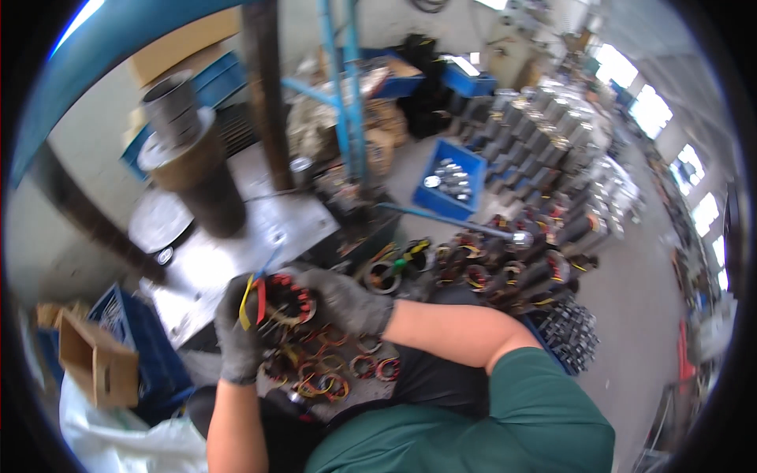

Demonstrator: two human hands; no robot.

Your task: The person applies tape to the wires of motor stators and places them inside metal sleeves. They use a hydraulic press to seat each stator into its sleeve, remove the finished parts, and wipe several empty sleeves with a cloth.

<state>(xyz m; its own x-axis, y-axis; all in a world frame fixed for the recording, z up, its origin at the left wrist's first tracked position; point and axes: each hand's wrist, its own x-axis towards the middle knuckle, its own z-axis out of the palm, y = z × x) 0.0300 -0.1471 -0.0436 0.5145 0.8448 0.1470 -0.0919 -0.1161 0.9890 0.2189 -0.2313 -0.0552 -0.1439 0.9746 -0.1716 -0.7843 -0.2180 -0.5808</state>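
Cardboard box (115, 377) sits left of a shiny metal plate (209, 268). Beside the plate, the person's gloved left hand (236, 335) and right hand (351, 303) grip a wire-wound ring (300, 301), partly hiding it; rightward, stacked cylinders (536, 130) blur on the grey floor (631, 331) before glaring windows (650, 110).

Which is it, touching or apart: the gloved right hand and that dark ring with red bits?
Touching: the head view shows the right hand against the right side of the dark ring, no gap showing between.
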